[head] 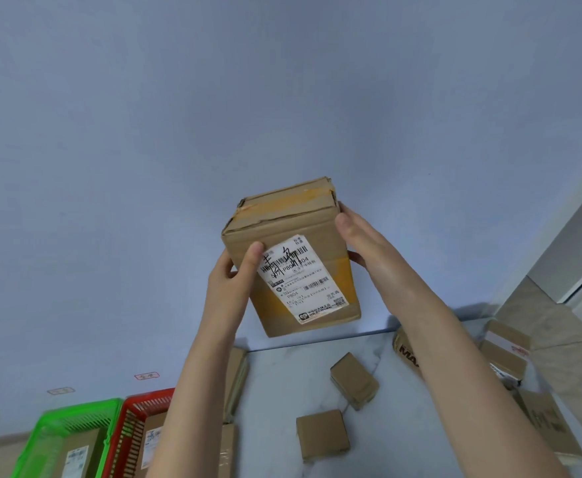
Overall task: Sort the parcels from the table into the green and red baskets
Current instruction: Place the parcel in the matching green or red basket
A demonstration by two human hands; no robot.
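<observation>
1. Head view: parcel (293,229) held up at centre, clear of the surface (282,381), with the left hand (234,274) at its 9 o'clock and the right hand (362,243) at 3 o'clock. Fingers wrap behind, thumbs on front.
2. Stiff taped cardboard, likely light. Side edges grip best.
3. Green basket (82,405) and red basket (148,396) at 7 o'clock.

1 head-worn view, forward toward the wall (145,132), table (282,381) low in frame.

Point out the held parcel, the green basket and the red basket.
held parcel (300,281): head view, on its white shipping label.
green basket (76,426): head view, on its far mesh wall.
red basket (148,400): head view, on its far rim.
</observation>
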